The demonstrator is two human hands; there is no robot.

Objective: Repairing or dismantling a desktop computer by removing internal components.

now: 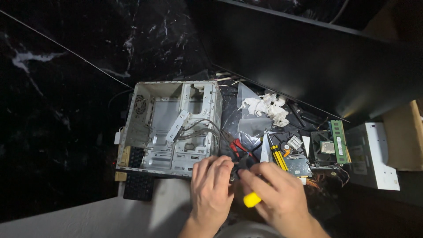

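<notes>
My left hand (213, 189) and my right hand (276, 196) meet over a small dark part (239, 168) just in front of an open, empty grey computer case (169, 128). The left fingers pinch that part. My right hand grips a yellow-handled screwdriver (251, 199), its yellow end poking out under the palm. Grey cables (203, 129) run from the case toward my hands. What the dark part is cannot be made out.
Red-handled pliers (240, 149), a second yellow screwdriver (279, 158), a hard drive (297, 165), a green memory stick (338, 141), a fan with a chip (325, 147), crumpled white paper (266, 107) and a white optical drive (374, 156) lie to the right. A black keyboard (137, 178) sits under the case.
</notes>
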